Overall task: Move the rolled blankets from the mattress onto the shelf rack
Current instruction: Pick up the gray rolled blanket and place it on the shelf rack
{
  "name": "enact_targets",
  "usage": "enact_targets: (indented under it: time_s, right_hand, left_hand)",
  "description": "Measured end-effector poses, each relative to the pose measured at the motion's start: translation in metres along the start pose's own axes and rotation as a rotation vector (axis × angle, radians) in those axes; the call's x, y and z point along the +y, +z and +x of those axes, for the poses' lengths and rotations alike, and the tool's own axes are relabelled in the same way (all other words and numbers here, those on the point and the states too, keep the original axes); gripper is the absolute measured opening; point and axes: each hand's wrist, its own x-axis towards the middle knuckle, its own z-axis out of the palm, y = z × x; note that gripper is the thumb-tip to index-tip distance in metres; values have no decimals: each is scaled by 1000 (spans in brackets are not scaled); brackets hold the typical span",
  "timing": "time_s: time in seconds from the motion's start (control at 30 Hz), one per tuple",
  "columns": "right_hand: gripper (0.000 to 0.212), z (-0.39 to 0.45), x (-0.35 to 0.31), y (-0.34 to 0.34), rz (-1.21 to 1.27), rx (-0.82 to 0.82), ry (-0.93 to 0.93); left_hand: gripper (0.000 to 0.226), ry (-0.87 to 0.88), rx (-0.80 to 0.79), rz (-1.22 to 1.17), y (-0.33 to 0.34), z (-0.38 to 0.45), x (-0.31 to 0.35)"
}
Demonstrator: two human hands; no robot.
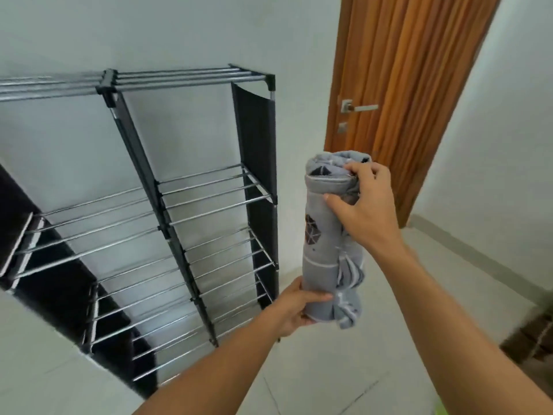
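I hold a rolled grey blanket [326, 244] with dark geometric prints, standing almost upright in the air to the right of the shelf rack [191, 190]. My left hand [294, 307] grips its lower end from the left. My right hand [363, 205] clasps its upper end from the right. The rack is a tall frame of metal rods with black fabric side panels, two columns wide, and every tier in view is bare. The mattress is out of view.
A brown wooden door [410, 85] with a metal handle [357, 107] stands to the right of the rack. White walls lie behind the rack, and pale floor tiles [314, 369] spread below my arms. A brown object [535, 339] sits at the right edge.
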Motion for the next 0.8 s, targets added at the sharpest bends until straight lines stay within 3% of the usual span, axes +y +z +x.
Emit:
enact_targets:
  time_s: [0.07,0.3,0.43,0.67,0.8]
  right_hand:
    - [56,25,-4,24,40,-48,-73]
    - [69,110,-45,124,149,-342,-238]
    - [69,160,-71,171,154,-370,-282]
    - [86,211,-68,237,75,-491,-78]
    - [87,198,-42,268,-16,-538,41]
  left_hand:
    - [68,24,85,-59,-17,6,13]
    - [43,170,391,-202,-89,10,76]
    - [56,175,430,-172,-125,18,116]
    - [58,121,424,-140,-150,46,162]
    - [61,73,456,33,-146,48,171]
